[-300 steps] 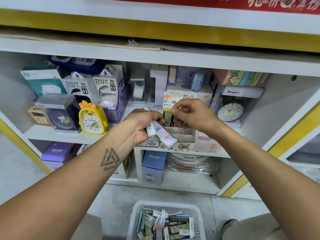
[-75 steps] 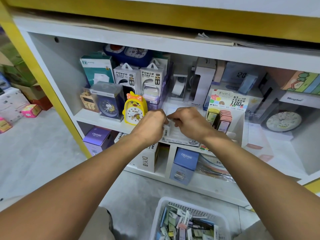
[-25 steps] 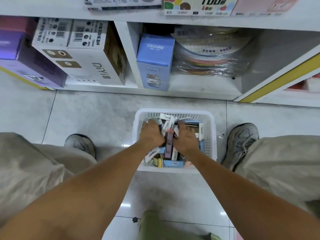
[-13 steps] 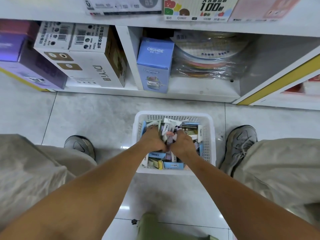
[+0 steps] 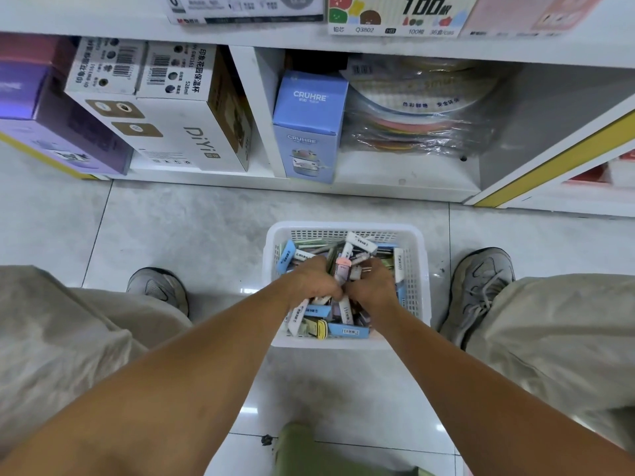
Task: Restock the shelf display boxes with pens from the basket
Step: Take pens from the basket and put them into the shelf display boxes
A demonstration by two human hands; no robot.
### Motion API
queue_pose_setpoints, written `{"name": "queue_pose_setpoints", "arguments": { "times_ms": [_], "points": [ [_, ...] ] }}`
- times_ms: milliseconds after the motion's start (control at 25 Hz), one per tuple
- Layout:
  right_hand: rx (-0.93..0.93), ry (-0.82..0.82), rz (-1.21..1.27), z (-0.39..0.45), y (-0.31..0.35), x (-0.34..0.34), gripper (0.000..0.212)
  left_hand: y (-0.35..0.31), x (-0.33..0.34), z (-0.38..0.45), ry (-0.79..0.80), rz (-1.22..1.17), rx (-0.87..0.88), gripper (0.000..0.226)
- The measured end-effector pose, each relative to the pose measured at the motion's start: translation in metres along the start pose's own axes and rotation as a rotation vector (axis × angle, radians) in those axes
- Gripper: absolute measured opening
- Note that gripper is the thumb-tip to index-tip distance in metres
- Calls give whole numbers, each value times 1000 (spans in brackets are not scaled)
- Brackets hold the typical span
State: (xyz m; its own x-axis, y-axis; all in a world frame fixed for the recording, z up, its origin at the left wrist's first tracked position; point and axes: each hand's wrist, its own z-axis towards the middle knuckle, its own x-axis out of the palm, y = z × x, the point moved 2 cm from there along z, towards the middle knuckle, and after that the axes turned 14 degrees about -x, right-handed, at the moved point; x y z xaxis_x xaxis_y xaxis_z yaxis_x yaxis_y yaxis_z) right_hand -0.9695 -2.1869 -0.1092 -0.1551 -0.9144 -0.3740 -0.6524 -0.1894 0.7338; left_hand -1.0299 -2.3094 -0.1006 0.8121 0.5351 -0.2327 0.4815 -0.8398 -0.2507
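A white plastic basket (image 5: 422,269) stands on the floor between my feet, filled with several small pen packs (image 5: 347,330) in blue, white, pink and yellow. Both my hands are down in the pile, side by side. My left hand (image 5: 314,280) and my right hand (image 5: 372,285) have their fingers curled into the packs. A pink-and-lilac pack (image 5: 342,273) sticks up between them, held from both sides. The fingertips are hidden in the pile. Only the fronts of the shelf display boxes (image 5: 395,15) show along the top edge.
The lower shelf holds a blue CRUHRE box (image 5: 309,125), white DiYi boxes (image 5: 165,108), a purple box (image 5: 51,115) and wrapped coloured plates (image 5: 419,108). My shoes (image 5: 481,290) flank the basket on grey floor tiles. A green object (image 5: 309,451) lies near the bottom edge.
My hands left the shelf display box and went down into the basket. Over the last second they closed together in the pile, with the pink pack now upright between them.
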Motion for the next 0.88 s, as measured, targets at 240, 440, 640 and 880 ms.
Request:
{"name": "queue_pose_setpoints", "arguments": {
  "times_ms": [240,440,640,880],
  "points": [
    [-8,31,94,6,-5,-4,61,4,16,20,-352,523,29,98],
    [12,4,165,8,-9,-10,47,-4,16,21,-237,360,72,87],
    [7,16,285,7,-10,-17,42,-3,7,20,-103,188,183,98],
    [-10,69,360,7,-4,-28,32,6,-8,8,-18,42,305,86]
  ]
}}
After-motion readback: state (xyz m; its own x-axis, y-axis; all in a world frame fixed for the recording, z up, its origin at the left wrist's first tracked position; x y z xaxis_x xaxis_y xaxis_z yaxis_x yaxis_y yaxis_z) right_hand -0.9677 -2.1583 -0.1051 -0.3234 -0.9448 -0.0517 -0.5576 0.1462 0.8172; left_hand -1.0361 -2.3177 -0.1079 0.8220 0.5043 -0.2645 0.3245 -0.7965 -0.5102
